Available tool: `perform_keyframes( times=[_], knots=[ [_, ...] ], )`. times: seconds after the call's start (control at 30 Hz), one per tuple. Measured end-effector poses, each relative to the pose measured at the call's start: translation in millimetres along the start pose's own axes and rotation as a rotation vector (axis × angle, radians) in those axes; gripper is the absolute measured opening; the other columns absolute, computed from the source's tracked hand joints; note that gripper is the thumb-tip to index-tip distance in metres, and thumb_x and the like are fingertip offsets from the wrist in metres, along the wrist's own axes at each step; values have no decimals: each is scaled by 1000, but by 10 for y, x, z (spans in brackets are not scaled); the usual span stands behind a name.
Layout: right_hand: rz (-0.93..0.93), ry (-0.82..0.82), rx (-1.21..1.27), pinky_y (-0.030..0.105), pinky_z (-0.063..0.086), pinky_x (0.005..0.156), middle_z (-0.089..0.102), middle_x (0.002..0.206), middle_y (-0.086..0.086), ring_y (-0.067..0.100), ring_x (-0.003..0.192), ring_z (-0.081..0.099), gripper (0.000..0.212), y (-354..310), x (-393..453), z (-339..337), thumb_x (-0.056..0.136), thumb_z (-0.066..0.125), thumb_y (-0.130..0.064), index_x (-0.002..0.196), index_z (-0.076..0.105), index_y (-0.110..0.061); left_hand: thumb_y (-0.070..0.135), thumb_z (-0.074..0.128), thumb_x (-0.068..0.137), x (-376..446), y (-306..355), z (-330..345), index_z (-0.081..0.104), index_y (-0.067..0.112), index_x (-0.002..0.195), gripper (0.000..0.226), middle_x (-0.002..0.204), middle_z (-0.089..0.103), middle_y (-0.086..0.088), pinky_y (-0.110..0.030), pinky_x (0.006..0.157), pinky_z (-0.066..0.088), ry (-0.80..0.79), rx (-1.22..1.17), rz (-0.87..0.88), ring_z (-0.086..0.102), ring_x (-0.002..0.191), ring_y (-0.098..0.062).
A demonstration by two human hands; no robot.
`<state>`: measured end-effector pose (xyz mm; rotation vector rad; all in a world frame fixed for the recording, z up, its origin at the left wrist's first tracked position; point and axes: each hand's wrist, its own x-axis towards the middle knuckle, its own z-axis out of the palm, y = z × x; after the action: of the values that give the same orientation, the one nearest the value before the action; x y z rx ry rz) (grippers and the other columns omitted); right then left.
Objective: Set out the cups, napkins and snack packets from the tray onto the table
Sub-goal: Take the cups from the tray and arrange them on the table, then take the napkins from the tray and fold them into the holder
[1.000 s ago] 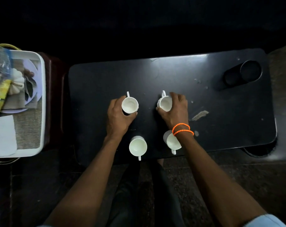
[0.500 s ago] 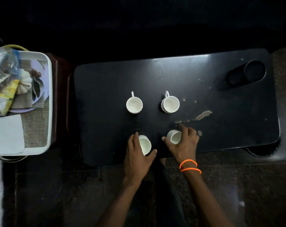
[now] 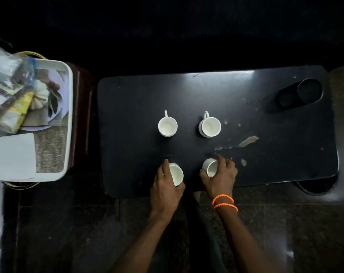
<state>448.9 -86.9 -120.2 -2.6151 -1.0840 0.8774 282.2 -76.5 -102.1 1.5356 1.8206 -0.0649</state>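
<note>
Both hands have come back from the two far cups to the two near ones since the earliest frame, and between the last frame and this one they have hardly shifted.

Largest first: the black table (image 3: 246,115) carries all four cups, while the white tray (image 3: 68,119) stands off its left end with the snack packets (image 3: 11,95) and a white napkin (image 3: 11,156) not yet taken out. The far left cup (image 3: 167,127) and far right cup (image 3: 210,127) stand upright with handles pointing away. The left hand (image 3: 165,191) wraps fingers and thumb round the near left cup (image 3: 176,174); the right hand (image 3: 220,178) grips the near right cup (image 3: 210,167). Both near cups look tilted toward the person, close to the table's near edge.

To finish this step well, I would settle each cup flat on its base before letting go, nudge them slightly away from the edge, and line them with the far pair. Only then reach left for the napkin and packets.
</note>
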Motion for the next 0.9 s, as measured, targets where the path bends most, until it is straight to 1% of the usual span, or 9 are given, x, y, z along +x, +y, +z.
perform_keyframes(
  times=[0.07, 0.13, 0.23, 0.33, 0.43, 0.57, 0.73, 0.83, 0.9],
  knots=[
    [15, 79, -105, 54, 45, 95, 50, 135, 10, 38, 124, 46, 85, -71, -34, -37, 67, 86, -52, 139, 51, -24, 46, 84, 77, 5, -10, -2, 27, 15, 164, 108, 162, 42, -10, -42, 109, 50, -19, -31, 5, 45, 148, -31],
    [-34, 214, -144, 55, 45, 93, 53, 135, 9, 36, 124, 46, 85, -167, -70, -75, 68, 83, -60, 138, 52, -24, 60, 80, 75, -4, -1, -36, 18, 19, 166, 118, 170, 30, -6, -43, 117, 44, -8, -99, 0, 29, 159, -28],
    [-173, 352, -98, 52, 42, 95, 57, 132, 11, 32, 123, 48, 75, -388, -138, -93, 74, 82, -54, 135, 55, -20, 78, 60, 78, -32, 27, -195, 18, 22, 166, 112, 173, 27, -2, -40, 122, 38, 82, -205, -23, 22, 161, -22],
    [-361, 354, -57, 45, 39, 97, 59, 129, 12, 30, 121, 53, 67, -759, -234, -37, 77, 76, -50, 133, 61, -16, 80, 44, 85, -14, -27, -477, 21, 21, 166, 103, 172, 29, -4, -37, 125, 32, 173, -270, -50, 22, 161, -20],
    [-519, 273, 22, 42, 40, 93, 61, 123, 10, 30, 115, 54, 61, -1263, -293, 83, 77, 77, -44, 129, 63, -14, 72, 51, 89, 75, -172, -847, 28, 18, 165, 96, 169, 35, -9, -41, 123, 37, 295, -320, -117, 31, 158, -23],
    [-708, 43, 115, 41, 47, 94, 62, 120, 9, 29, 112, 58, 56, -1949, -322, 338, 82, 78, -34, 130, 62, -11, 56, 65, 93, 283, -492, -1339, 36, 12, 161, 86, 163, 44, -15, -45, 121, 40, 474, -381, -207, 42, 152, -29],
    [-947, -133, 128, 42, 53, 91, 62, 112, 12, 30, 105, 57, 45, -2770, -471, 818, 85, 75, -27, 124, 63, -7, 46, 67, 96, 513, -1008, -1878, 42, 5, 156, 76, 155, 50, -19, -44, 119, 41, 686, -440, -321, 47, 146, -33],
    [-1046, -224, 100, 45, 54, 88, 61, 111, 14, 33, 104, 57, 41, -3224, -592, 1098, 86, 74, -24, 119, 63, -4, 24, 70, 98, 646, -1386, -2118, 50, -3, 147, 60, 145, 56, -24, -44, 116, 41, 799, -460, -366, 52, 138, -39],
    [-1074, -351, 22, 48, 52, 93, 60, 119, 19, 39, 111, 57, 50, -3531, -679, 1288, 86, 73, -26, 127, 61, -1, 4, 65, 94, 737, -1654, -2232, 56, -5, 141, 48, 141, 56, -23, -39, 114, 40, 800, -503, -416, 54, 134, -39]
  ],
)
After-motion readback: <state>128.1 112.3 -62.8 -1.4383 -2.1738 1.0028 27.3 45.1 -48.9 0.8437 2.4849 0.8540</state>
